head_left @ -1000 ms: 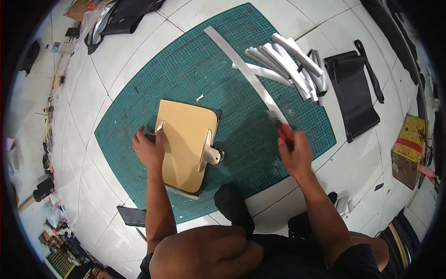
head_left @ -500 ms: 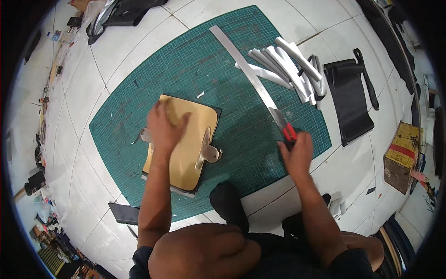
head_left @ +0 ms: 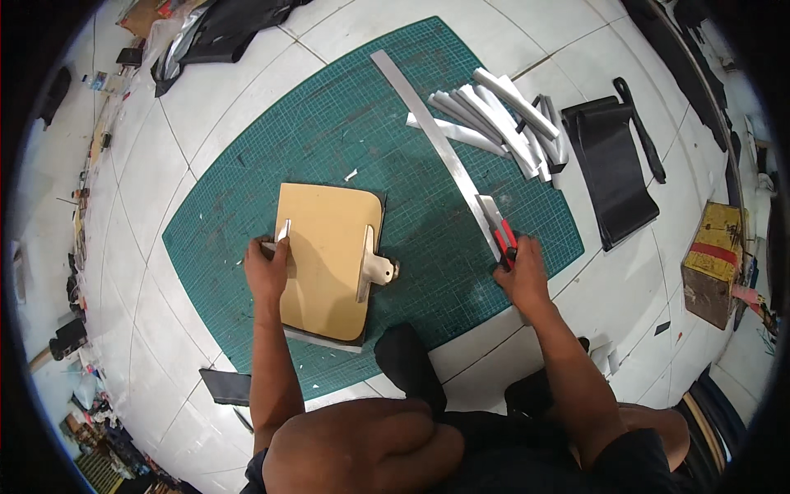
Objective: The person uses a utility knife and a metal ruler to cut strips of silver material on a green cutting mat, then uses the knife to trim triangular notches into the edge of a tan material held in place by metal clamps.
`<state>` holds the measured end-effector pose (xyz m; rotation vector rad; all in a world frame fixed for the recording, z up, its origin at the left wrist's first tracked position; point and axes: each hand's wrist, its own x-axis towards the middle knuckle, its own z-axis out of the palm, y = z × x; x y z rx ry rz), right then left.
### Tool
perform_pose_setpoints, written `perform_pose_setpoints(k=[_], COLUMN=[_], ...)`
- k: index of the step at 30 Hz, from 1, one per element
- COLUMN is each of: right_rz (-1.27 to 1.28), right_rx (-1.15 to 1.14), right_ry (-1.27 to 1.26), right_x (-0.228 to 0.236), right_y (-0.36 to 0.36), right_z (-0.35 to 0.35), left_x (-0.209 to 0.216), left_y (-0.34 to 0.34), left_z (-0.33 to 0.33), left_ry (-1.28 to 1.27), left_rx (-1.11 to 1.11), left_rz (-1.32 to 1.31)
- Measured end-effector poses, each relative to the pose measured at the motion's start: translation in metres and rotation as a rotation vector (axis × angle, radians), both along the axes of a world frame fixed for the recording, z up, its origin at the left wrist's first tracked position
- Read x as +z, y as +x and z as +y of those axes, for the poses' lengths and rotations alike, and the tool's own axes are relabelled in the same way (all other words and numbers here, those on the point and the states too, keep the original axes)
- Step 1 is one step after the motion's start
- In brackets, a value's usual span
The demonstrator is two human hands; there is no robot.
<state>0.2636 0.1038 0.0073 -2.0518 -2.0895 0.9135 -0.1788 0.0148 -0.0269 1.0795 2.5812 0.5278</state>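
A tan board (head_left: 325, 267) lies on dark sheet material, and both rest on the green cutting mat (head_left: 222, 214). My left hand (head_left: 267, 270) is closed on a metal bulldog clip (head_left: 285, 230) at the board's left edge, its fingers hiding much of the clip. A second bulldog clip (head_left: 378, 268) grips the right edge. My right hand (head_left: 527, 276) is wrapped round a red and black utility knife (head_left: 508, 234) with its blade out. Beside the blade lies a long steel ruler (head_left: 440, 144), its near end by my right fingers.
White and grey rolled strips (head_left: 502, 119) are piled at the mat's far right. Beyond them black folded material (head_left: 613, 177) lies on the tiles. A yellow box (head_left: 712, 263) stands at the right. My foot (head_left: 407, 362) rests at the mat's near edge.
My left hand has moved from lying spread on the board to pinching the left clip. The board sits straighter. My right hand and the knife have shifted only slightly.
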Motion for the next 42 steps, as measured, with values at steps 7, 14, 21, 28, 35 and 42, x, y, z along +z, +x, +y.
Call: perform_pose_setpoints(k=[7,14,21,28,35,42], right_rz=[0.124,0.488,0.501,0.387,0.394,0.328], right_rx=[0.018,-0.026,0.042,0.159,0.174,0.311], right_ry=[0.096,0.064,-0.229,-0.507,-0.52,0.036], right_x=[-0.008,0.001,-0.007,0.004,0.005,-0.011], right_y=[0.014,-0.018,-0.016,-0.02,-0.022,-0.024], right_z=[-0.017,-0.049,-0.062,-0.037,-0.044,-0.069], left_x=[0.027,0.027,0.023,0.022,0.026,0.026], left_y=[0.049,0.106,0.115,0.113,0.117,0.119], left_z=[0.012,0.077,0.084,0.087,0.088,0.09], left_ry=[-0.008,0.223,0.126,0.092,0.086,0.075], left_rx=[0.077,-0.604,-0.65,-0.632,-0.667,-0.685], left_rz=[0.389,-0.015,0.028,0.024,0.052,0.108])
